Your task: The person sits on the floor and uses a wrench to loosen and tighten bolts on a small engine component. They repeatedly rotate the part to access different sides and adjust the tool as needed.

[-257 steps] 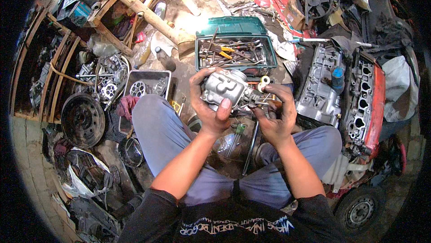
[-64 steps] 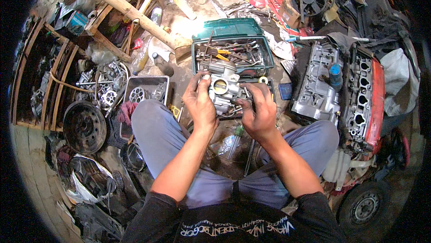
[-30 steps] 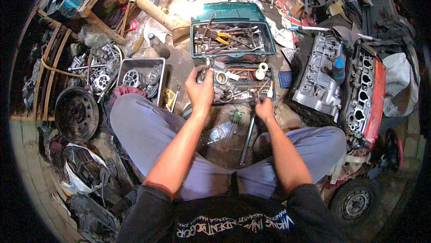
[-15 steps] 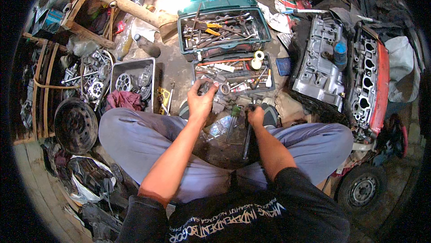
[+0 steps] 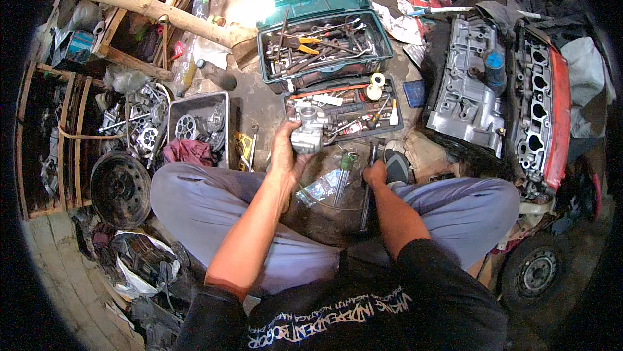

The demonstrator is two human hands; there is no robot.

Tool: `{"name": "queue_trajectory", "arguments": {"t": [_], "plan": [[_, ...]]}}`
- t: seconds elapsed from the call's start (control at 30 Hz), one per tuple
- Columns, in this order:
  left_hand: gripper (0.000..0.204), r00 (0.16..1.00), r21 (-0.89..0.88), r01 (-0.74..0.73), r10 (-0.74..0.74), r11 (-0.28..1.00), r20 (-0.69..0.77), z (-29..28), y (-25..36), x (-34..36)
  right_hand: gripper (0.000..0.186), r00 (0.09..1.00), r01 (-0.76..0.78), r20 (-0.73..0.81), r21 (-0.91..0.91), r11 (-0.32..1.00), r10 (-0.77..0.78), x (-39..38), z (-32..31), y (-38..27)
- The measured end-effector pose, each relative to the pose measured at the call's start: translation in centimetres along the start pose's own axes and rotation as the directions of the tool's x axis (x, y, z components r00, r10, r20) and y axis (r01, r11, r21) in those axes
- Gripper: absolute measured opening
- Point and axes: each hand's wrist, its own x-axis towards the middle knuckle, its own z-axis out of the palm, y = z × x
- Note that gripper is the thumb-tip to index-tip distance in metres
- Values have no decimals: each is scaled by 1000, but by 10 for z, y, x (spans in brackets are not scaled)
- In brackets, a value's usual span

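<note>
My left hand (image 5: 283, 151) is closed around a silver carburetor (image 5: 307, 132), its round bore facing up, above the near edge of the black tool tray (image 5: 407, 121). To the right, my right hand (image 5: 374, 173) grips a long dark bar-shaped tool (image 5: 365, 211) that points down toward my lap. Its exact kind is hard to make out. Between the hands lies a green-handled screwdriver (image 5: 349, 159), shaft toward me. A clear plastic packet (image 5: 322, 187) rests beside it on a dark surface between my legs.
Beyond the tray stands an open green toolbox (image 5: 285, 78) full of wrenches and pliers. A grey bin (image 5: 227, 117) of metal parts is on the left, near a bare wheel rim (image 5: 121, 189). At right lie a silver engine cover (image 5: 464, 104) and a cylinder head (image 5: 529, 111).
My left hand has turned so that the carburetor shows more fully, slightly left of before. The dark tool in my right hand has shifted a little right. The whole view has moved slightly.
</note>
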Motion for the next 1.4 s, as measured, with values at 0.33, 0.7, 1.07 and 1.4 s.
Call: {"name": "queue_trajectory", "arguments": {"t": [0.33,0.7,1.07,1.4], "plan": [[66,961,-151,-56,95,987,260,41,23,-21,66,835,450,-522,459,766,-177,-14,-65,-52],[49,592,489,-749,782,447,192,50,62,-57,39,300,941,-519,22,339,-801,-212,-218,-145],[52,366,708,-705,874,35,321,39,49,-69,57,321,946,-391,82,315,-863,-216,-155,-154],[49,422,778,-621,876,93,232,35,44,-57,58,374,920,-406,54,387,-834,-207,-141,-148]]}}
